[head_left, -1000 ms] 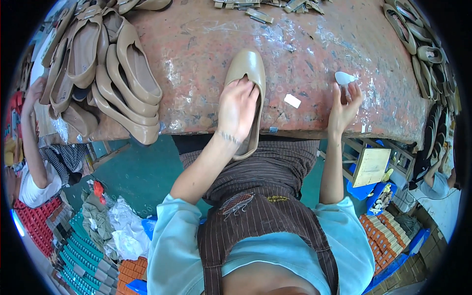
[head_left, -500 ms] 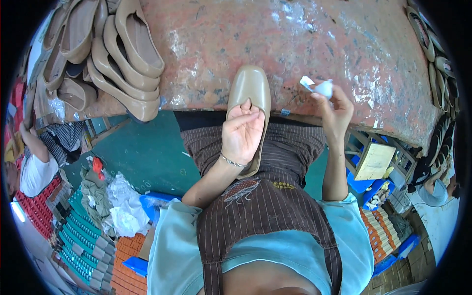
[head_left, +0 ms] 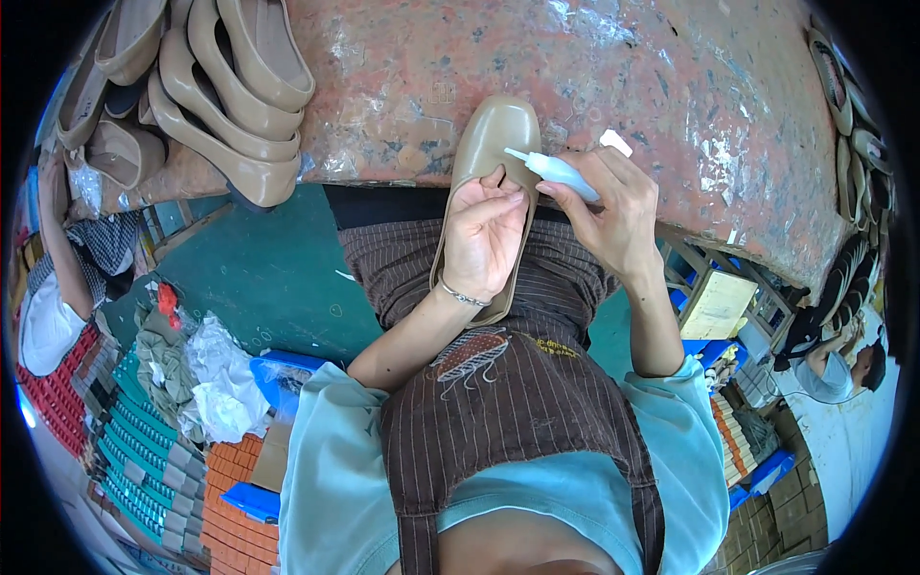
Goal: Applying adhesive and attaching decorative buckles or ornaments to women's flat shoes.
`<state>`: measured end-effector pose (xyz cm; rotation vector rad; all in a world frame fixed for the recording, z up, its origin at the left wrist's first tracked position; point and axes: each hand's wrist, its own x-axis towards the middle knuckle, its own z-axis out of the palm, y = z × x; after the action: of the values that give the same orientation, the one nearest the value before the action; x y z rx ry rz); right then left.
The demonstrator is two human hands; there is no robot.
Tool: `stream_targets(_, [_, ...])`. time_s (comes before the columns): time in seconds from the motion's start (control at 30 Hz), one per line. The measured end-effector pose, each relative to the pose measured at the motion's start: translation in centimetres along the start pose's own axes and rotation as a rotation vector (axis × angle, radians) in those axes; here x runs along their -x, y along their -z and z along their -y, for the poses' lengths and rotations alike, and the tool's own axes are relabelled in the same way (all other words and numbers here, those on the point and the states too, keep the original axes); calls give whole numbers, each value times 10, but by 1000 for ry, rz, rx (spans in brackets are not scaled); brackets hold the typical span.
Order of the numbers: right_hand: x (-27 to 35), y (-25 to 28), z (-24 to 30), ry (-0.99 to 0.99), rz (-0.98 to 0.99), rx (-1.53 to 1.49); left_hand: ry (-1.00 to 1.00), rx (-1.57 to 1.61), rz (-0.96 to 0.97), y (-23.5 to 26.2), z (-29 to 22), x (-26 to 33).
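Note:
A beige, square-toed slip-on shoe (head_left: 497, 131) rests over my lap, its toe on the table edge. My left hand (head_left: 482, 244) lies palm up in the shoe's opening; its fingertips reach inside under the front upper and the thumb is folded across. In my right hand (head_left: 613, 206) is a small pale squeeze bottle with a thin nozzle (head_left: 561, 174), gripped between thumb and fingers. The nozzle points left, its tip at the shoe's upper just above the left thumb; whether it touches cannot be seen. A small white piece (head_left: 615, 143) shows beside the right knuckles.
The worn reddish table (head_left: 383, 86) spreads ahead. Stacked beige shoes (head_left: 230, 125) stand at its left, more shoes (head_left: 853, 144) at the far right. A wooden stool (head_left: 717, 305) is at the right. Two other people, one left (head_left: 57, 316) and one right (head_left: 832, 369), are nearby.
My right hand has moved left and down, bringing the bottle over the shoe with its nozzle toward the upper. The left hand stays in the shoe. The view has shifted slightly.

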<state>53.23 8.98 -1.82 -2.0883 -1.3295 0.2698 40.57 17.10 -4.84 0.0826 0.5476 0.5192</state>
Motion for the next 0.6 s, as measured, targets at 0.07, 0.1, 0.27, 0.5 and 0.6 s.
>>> stream_targets(0.07, [-1,0,1,-5,15,17,-1,4,9,1,1,0])
stream_targets(0.1, [-1,0,1,-8,25,35,-2,5,22,1,1,0])
stream_targets(0.27, [-7,0,4,14,39,51,0,-1,35,3,2,-1])
stream_targets(0.5, [-12,3,9,18,71,82,14,-10,21,4,1,-2])
stream_targets(0.6, [-12,5,10,6,98,106,9,-25,3,5,1,-2])
